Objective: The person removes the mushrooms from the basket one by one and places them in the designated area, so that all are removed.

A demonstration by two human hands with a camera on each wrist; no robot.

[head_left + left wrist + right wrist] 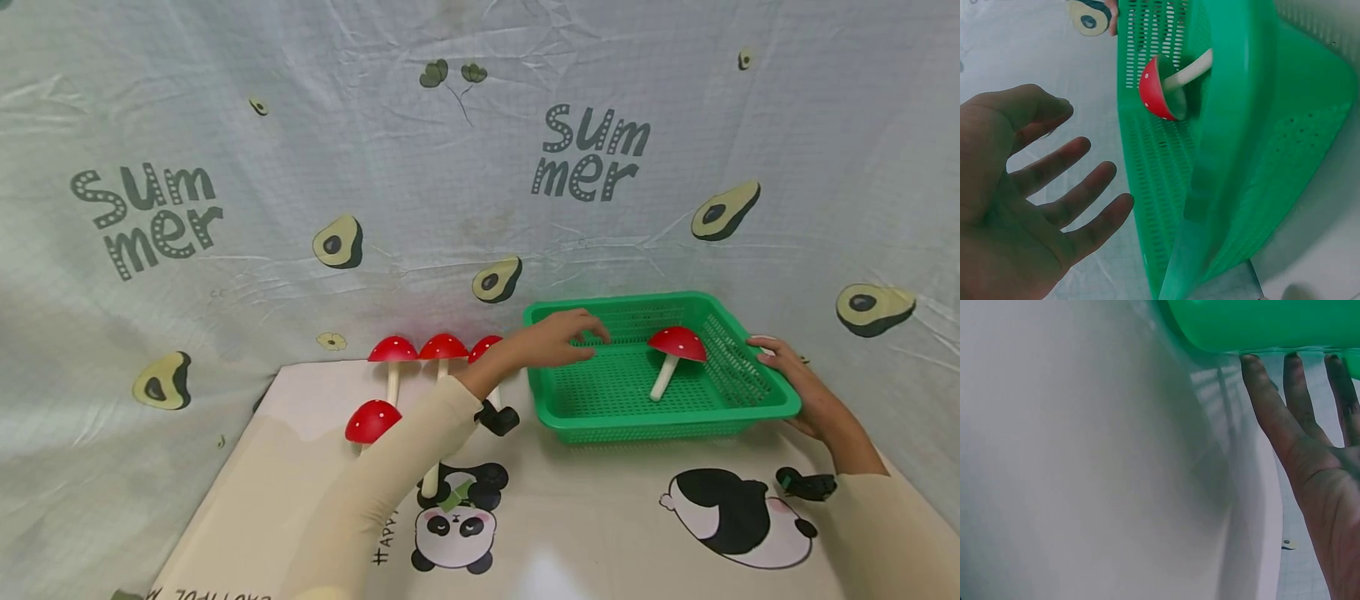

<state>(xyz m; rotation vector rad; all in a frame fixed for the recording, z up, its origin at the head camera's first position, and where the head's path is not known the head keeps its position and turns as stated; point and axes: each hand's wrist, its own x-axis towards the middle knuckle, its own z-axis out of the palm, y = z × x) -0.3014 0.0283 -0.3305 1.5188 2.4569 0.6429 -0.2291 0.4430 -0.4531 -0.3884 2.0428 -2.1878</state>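
A toy mushroom (677,344) with a red, white-dotted cap and white stem lies tilted in a green plastic basket (600,423). My left hand (564,337) hovers over the basket's left part, fingers spread and holding nothing; in the left wrist view its palm and loosely extended fingers face the basket. At the basket's right side, my right hand (798,387) touches the rim. The right wrist view has its straight fingers (1266,394) reaching to the green side. Several more mushrooms (372,421) lie left of the basket, partly hidden behind my left forearm.
A light table top (570,508) printed with pandas carries the basket. Behind it hangs a pale cloth (420,167) printed with avocados and lettering. The basket stands close to this cloth.
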